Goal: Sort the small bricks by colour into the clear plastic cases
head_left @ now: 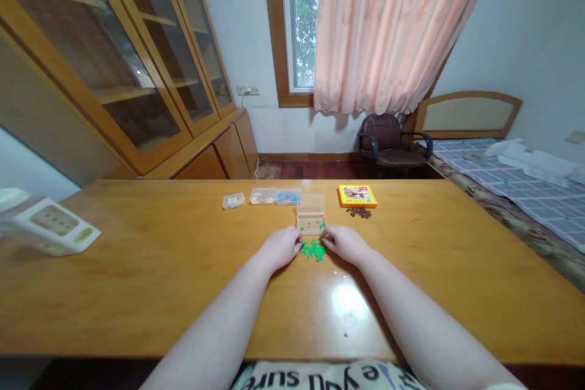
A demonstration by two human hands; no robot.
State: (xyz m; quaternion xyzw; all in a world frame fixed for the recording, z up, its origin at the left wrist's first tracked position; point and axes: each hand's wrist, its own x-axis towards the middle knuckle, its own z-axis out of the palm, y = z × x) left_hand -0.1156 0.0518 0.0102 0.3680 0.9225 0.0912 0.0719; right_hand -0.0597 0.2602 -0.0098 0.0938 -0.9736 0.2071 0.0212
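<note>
A loose pile of small green pieces point(314, 250) lies on the wooden table between my two hands. Just beyond it stands a clear plastic box point(311, 225) with its lid raised and a few green pieces inside. My left hand point(287, 245) is at the left edge of the pile by the box's near left corner, fingers curled together. On the other side, my right hand point(340, 242) has its fingertips pinched at the box's near right corner. What either hand's fingertips hold is too small to make out.
Behind the box are a clear box of blue pieces point(288, 197), one of cream pieces point(263, 196) and a small clear box point(233, 201). A yellow box point(358, 196) and brown pieces point(359, 212) lie to the right. A white container point(50, 225) stands far left.
</note>
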